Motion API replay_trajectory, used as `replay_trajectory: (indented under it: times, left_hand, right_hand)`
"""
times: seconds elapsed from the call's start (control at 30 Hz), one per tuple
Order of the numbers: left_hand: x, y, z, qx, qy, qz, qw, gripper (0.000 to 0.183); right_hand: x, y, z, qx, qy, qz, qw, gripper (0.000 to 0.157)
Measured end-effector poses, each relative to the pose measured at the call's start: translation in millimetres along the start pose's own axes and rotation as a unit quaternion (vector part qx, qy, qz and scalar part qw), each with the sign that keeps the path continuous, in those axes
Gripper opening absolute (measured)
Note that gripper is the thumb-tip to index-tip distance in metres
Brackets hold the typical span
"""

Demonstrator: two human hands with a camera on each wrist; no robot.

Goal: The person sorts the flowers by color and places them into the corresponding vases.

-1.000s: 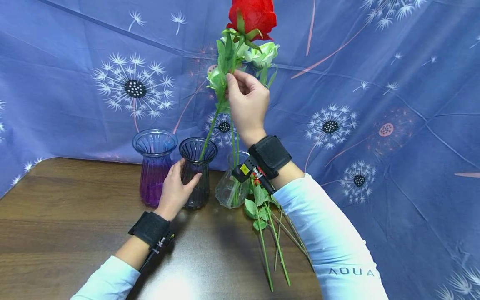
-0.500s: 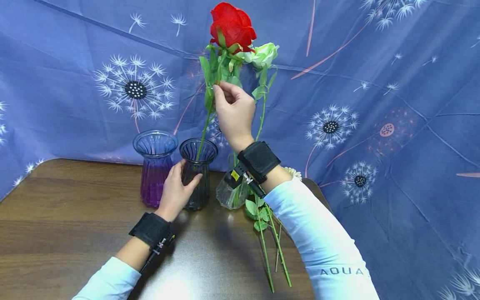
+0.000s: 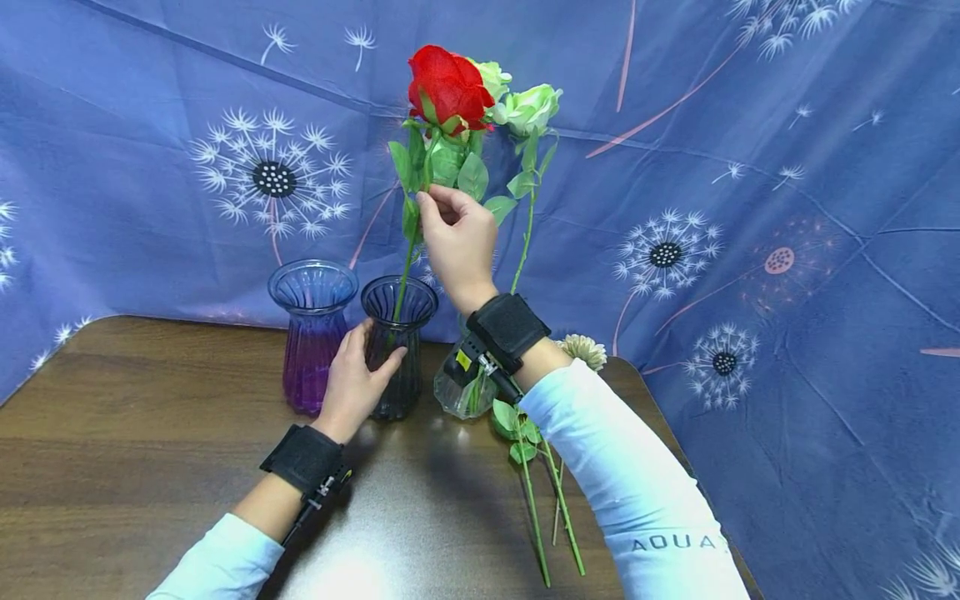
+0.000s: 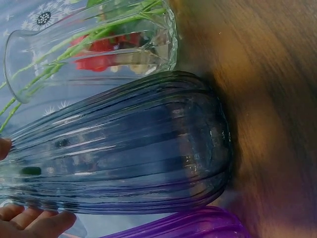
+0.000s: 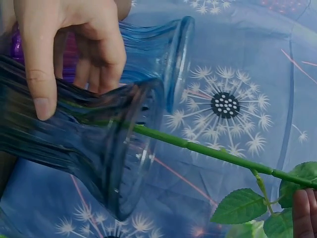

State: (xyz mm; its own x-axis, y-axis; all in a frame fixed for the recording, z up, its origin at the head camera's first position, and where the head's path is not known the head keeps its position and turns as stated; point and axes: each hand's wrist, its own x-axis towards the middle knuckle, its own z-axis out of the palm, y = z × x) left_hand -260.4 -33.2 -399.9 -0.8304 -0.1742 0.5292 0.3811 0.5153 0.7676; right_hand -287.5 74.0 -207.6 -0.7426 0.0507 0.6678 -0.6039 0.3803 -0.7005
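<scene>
My left hand [image 3: 351,379] grips a dark grey ribbed glass vase [image 3: 400,387] by its neck, thumb on one side and fingers on the other. Upright on the table, this vase has a flared rim. Above it my right hand [image 3: 457,242] pinches the stem of a red rose [image 3: 448,90] just under the leaves. The rose's green stem [image 5: 208,151] passes through the vase mouth and down into the neck, as the right wrist view shows. Only fingertips [image 5: 303,210] of the right hand appear in that view. Where the stem's lower end lies is hard to see through the dark glass.
Left of the dark vase stands a blue-to-purple glass vase [image 3: 306,358]. To its right, a clear vase [image 4: 124,59] holds pale green roses [image 3: 531,108], partly behind the right wrist. Loose stems [image 3: 534,517] and a cream flower [image 3: 583,352] lie at the right on the wooden table [image 3: 150,467].
The right hand has come down and leftward with the red rose, and its stem has sunk deeper into the dark vase. The left hand has stayed on the vase.
</scene>
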Motion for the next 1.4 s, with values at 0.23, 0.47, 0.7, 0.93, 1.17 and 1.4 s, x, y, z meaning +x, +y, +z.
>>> replay_trajectory:
  times: [0.23, 0.47, 0.7, 0.93, 1.17, 1.4]
  left_hand:
    - [-0.1, -0.2, 0.2, 0.0, 0.001, 0.005, 1.0, 0.061]
    - [0.9, 0.0, -0.9, 0.007, -0.011, -0.004, 0.9999, 0.062]
    - [1.7, -0.5, -0.7, 0.012, -0.008, -0.004, 0.9999, 0.061]
    - [1.0, 0.9, -1.7, 0.008, -0.008, -0.005, 0.9999, 0.061]
    - [1.4, 0.9, -1.7, 0.011, -0.011, -0.007, 0.9999, 0.061]
    - [1.5, 0.7, -3.0, 0.005, -0.027, -0.019, 0.9994, 0.062]
  right_hand:
    - [-5, 9, 8.6, -0.019, -0.013, 0.008, 1.0, 0.023]
    - [-11, 20, 15.8, -0.034, -0.027, 0.017, 0.999, 0.024]
    - [-22, 35, 21.8, -0.031, -0.046, 0.038, 0.998, 0.024]
    - [-29, 46, 28.4, -0.037, -0.057, 0.06, 0.996, 0.025]
    - [-34, 56, 33.3, -0.051, -0.054, 0.064, 0.995, 0.023]
    - [-40, 64, 36.3, -0.055, -0.071, 0.073, 0.993, 0.023]
